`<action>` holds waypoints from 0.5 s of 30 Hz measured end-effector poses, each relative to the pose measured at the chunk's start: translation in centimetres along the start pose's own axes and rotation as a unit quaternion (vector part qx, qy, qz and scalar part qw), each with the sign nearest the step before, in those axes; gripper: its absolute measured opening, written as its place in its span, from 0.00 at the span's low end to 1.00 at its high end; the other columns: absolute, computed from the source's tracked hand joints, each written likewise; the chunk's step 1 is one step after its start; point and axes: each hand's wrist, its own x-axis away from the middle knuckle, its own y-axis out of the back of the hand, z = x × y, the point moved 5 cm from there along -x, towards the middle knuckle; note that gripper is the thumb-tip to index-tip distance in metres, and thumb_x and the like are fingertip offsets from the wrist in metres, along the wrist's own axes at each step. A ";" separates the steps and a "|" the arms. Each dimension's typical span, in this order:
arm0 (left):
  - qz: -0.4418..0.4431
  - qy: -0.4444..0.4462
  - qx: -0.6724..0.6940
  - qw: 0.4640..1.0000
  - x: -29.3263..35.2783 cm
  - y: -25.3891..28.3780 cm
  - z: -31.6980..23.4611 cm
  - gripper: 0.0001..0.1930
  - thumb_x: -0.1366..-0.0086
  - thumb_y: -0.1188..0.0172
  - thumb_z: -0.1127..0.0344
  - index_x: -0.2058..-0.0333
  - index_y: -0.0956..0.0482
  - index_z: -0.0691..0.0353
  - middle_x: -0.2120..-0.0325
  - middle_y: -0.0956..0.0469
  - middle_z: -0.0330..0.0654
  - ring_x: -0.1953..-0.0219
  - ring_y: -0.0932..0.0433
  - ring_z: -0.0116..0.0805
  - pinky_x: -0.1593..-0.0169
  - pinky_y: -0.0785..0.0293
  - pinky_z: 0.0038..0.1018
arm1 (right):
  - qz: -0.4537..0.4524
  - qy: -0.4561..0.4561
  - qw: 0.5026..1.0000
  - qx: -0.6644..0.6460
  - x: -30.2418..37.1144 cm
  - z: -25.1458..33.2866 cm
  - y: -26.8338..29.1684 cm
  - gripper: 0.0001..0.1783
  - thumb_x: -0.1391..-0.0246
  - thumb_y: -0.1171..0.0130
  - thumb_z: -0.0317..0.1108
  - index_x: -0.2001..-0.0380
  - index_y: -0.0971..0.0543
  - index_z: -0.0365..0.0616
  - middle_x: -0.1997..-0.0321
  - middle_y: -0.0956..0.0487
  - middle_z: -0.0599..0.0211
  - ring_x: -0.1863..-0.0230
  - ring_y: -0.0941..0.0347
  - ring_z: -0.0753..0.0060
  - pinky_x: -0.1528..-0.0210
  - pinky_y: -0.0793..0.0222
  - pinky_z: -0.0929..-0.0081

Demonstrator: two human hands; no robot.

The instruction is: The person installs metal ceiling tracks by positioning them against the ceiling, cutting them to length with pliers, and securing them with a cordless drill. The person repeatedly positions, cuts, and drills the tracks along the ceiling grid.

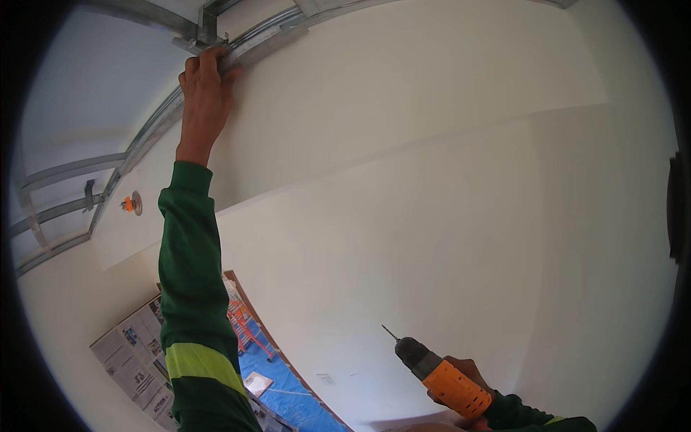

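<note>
My left hand (pixel 204 97) reaches up at the upper left. Its fingers curl over the edge of a grey metal channel (pixel 268 45) that runs along the top of the cream wall, close to where a cross member of the ceiling frame meets it. Low on the right, my right hand (pixel 468 371) is wrapped round an orange and black power drill (pixel 457 389). A thin bit (pixel 389 332) sticks out of its black chuck (pixel 414 352), pointing up and left, apart from the channel. The drill's grip and most of the fingers round it are hidden.
Metal ceiling framing (pixel 75 169) curves down the left side. An orange fitting on a round plate (pixel 137 203) sits on the wall. Below lie a doorway edge (pixel 277 345), printed sheets (pixel 133 353), blue floor sheeting (pixel 291 396) and a red ladder-like frame (pixel 248 327).
</note>
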 end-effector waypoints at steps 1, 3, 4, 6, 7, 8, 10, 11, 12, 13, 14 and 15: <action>-0.027 -0.011 0.004 1.000 -0.2 -0.2 -0.4 0.16 0.31 0.32 0.68 0.47 0.22 0.58 0.51 0.19 0.46 0.49 0.26 0.48 0.42 0.35 0.44 | -0.011 0.024 0.998 0.053 0.0 0.4 0.3 0.18 0.50 0.23 0.28 0.62 0.24 0.39 0.68 0.19 0.67 0.70 0.23 0.75 0.64 0.24 0.74; -0.092 -0.024 0.025 0.995 -0.4 -0.5 -0.9 0.17 0.32 0.31 0.68 0.46 0.22 0.59 0.49 0.22 0.46 0.49 0.26 0.50 0.42 0.33 0.43 | -0.030 0.041 0.989 0.135 0.0 0.7 0.6 0.18 0.51 0.24 0.28 0.62 0.24 0.38 0.68 0.19 0.67 0.70 0.23 0.74 0.65 0.25 0.73; -0.093 -0.012 0.025 0.995 -0.5 -0.8 -0.9 0.17 0.32 0.30 0.68 0.46 0.22 0.59 0.48 0.23 0.46 0.49 0.27 0.51 0.42 0.33 0.42 | -0.040 0.036 0.985 0.163 0.0 0.6 0.9 0.18 0.51 0.24 0.29 0.63 0.24 0.38 0.68 0.19 0.66 0.70 0.23 0.73 0.65 0.26 0.73; -0.094 0.015 0.027 0.995 -0.7 -1.4 -0.8 0.18 0.33 0.28 0.67 0.47 0.21 0.59 0.46 0.27 0.47 0.47 0.29 0.54 0.42 0.32 0.41 | -0.049 0.039 0.975 0.215 0.0 0.5 1.3 0.17 0.52 0.25 0.29 0.63 0.24 0.38 0.68 0.20 0.66 0.69 0.24 0.71 0.65 0.26 0.72; -0.126 0.014 0.002 0.992 -0.7 -1.3 -0.7 0.21 0.35 0.26 0.64 0.46 0.22 0.60 0.46 0.28 0.48 0.45 0.31 0.54 0.41 0.33 0.42 | -0.050 0.046 0.969 0.237 0.1 0.5 1.6 0.18 0.53 0.25 0.29 0.63 0.24 0.38 0.68 0.21 0.65 0.69 0.24 0.70 0.65 0.27 0.71; -0.145 0.017 -0.020 0.989 -0.7 -1.3 -0.6 0.24 0.36 0.24 0.62 0.46 0.23 0.60 0.45 0.29 0.49 0.43 0.33 0.54 0.39 0.34 0.42 | -0.051 0.052 0.963 0.259 0.2 0.5 1.8 0.18 0.54 0.25 0.28 0.63 0.24 0.38 0.67 0.21 0.65 0.69 0.24 0.70 0.65 0.27 0.70; -0.189 0.062 -0.022 0.980 -0.4 -1.3 0.1 0.31 0.40 0.21 0.56 0.44 0.25 0.62 0.44 0.31 0.51 0.39 0.37 0.54 0.37 0.37 0.44 | -0.071 0.026 0.977 0.198 0.6 0.1 2.5 0.18 0.55 0.25 0.29 0.63 0.23 0.39 0.67 0.22 0.65 0.70 0.25 0.69 0.65 0.27 0.70; -0.215 0.105 -0.003 0.971 -0.1 -1.3 0.8 0.35 0.42 0.19 0.52 0.44 0.26 0.63 0.44 0.32 0.52 0.37 0.40 0.53 0.36 0.39 0.45 | -0.079 0.012 0.983 0.168 0.8 -0.2 2.8 0.18 0.55 0.25 0.29 0.64 0.23 0.40 0.67 0.22 0.65 0.70 0.25 0.68 0.65 0.27 0.69; -0.248 0.130 0.004 0.960 0.3 -1.1 1.3 0.39 0.44 0.18 0.48 0.43 0.27 0.64 0.43 0.33 0.53 0.36 0.42 0.53 0.34 0.42 0.47 | -0.081 0.010 0.980 0.183 0.8 -0.3 2.9 0.18 0.55 0.26 0.30 0.63 0.23 0.40 0.67 0.22 0.64 0.69 0.24 0.67 0.65 0.27 0.69; -0.232 0.171 0.002 0.958 0.5 -1.3 2.0 0.42 0.46 0.18 0.45 0.42 0.28 0.65 0.43 0.33 0.54 0.35 0.44 0.53 0.33 0.44 0.48 | -0.083 0.008 0.976 0.199 0.9 -0.4 3.0 0.17 0.55 0.26 0.30 0.63 0.23 0.41 0.66 0.21 0.63 0.69 0.24 0.66 0.64 0.26 0.68; -0.225 0.196 -0.013 0.954 0.8 -1.4 2.7 0.45 0.48 0.17 0.42 0.42 0.29 0.65 0.42 0.34 0.55 0.34 0.45 0.52 0.32 0.46 0.49 | -0.084 0.007 0.973 0.217 0.9 -0.5 3.1 0.17 0.55 0.27 0.30 0.63 0.23 0.41 0.66 0.21 0.63 0.69 0.23 0.65 0.64 0.25 0.68; -0.220 0.216 -0.035 0.951 1.0 -1.3 3.3 0.48 0.49 0.17 0.38 0.41 0.29 0.66 0.42 0.34 0.56 0.33 0.46 0.52 0.31 0.48 0.50 | -0.092 -0.005 0.960 0.263 0.8 -0.7 3.2 0.16 0.55 0.28 0.30 0.63 0.22 0.41 0.66 0.20 0.62 0.68 0.22 0.64 0.64 0.25 0.67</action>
